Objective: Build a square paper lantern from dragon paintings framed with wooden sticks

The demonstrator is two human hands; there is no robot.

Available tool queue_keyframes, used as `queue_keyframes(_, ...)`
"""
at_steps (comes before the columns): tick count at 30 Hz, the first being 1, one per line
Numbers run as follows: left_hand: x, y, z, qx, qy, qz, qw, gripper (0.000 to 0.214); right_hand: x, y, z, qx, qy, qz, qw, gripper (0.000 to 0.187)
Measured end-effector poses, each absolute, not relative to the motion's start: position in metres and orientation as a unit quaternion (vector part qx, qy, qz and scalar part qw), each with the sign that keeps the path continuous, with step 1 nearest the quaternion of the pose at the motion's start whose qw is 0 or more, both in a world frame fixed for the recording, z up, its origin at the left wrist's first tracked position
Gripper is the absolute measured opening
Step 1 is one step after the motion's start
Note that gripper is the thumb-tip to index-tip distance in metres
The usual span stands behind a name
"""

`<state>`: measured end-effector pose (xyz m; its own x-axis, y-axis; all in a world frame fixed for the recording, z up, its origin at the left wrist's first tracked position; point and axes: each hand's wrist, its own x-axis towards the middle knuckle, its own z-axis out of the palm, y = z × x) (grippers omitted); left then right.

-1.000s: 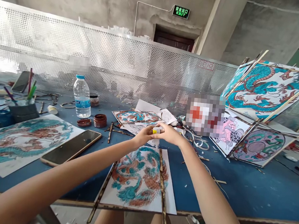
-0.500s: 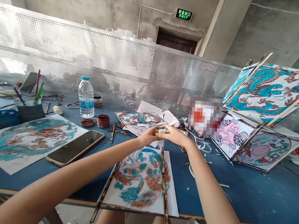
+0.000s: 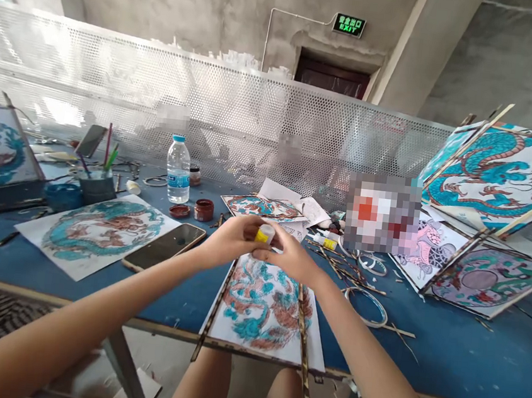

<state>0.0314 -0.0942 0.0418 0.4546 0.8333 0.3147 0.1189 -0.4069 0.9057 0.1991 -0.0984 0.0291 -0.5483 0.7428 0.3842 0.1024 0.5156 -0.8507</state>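
Shifting left from the right bamboo strip's far end point(image 3: 302, 329), the small yellow-labelled bottle point(image 3: 265, 234) now hangs above the coloured drawing's point(image 3: 262, 300) far edge, between both strips, left hand point(image 3: 229, 239) pinching it, right hand point(image 3: 296, 258) alongside, grip unclear; open rust-brown jar point(image 3: 203, 210) beyond, cup point(image 3: 98, 189) holding pens or brushes.
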Motion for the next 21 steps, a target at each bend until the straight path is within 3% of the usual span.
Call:
queue_keyframes(9, -0.01, -0.172, 0.021, 0.673, 0.392, 0.401, 0.482, 0.031, 0.159, -0.175, 0.031, -0.361, -0.808, 0.356, 0.301, 0.046)
queue_keyframes(21, -0.006, -0.178, 0.011, 0.685, 0.384, 0.405, 0.468, 0.031, 0.161, -0.186, 0.026, -0.366, -0.81, 0.348, 0.298, 0.042)
